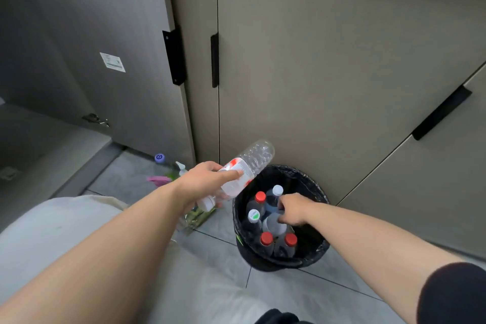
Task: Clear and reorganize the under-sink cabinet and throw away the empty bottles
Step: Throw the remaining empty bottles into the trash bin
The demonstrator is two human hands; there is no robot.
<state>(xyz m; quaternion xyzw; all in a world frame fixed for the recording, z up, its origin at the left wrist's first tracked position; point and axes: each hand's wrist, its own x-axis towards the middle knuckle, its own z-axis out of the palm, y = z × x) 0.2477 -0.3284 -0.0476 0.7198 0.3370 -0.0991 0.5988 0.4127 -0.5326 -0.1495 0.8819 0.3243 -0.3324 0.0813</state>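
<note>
At the left rim of the black-lined bin, hard against the closed cabinet fronts: a clear bottle, apparently empty, clamped across its middle by the left hand. Fingers and thumb wrapped round the label, white cap pointing down and back toward the body, base tilted up toward the doors, not yet squarely over the opening. Down inside the bin, the right hand, fingers curled onto a pale bottle among the upright bottles; gripping or merely nudging, cannot tell. Best to use that hand for making room: shift the pale bottle aside, open a gap, then bring the clear bottle fully over the opening before loosening the grip. Stand it on end like the others, not crosswise, for fear of wasting space and perching on the caps. Lower rather than toss, given light empty plastic, likely to bounce off the red caps and out onto the tiles. Keep the right wrist out of the drop path. As for writing: label white with red patches and a block of fine print, too small to read; green lettering on one white cap, not legible; a pale swirl on a purple cap on the floor farther left, no brand to make out; a printed white sticker on the open cabinet door, unreadable.
</note>
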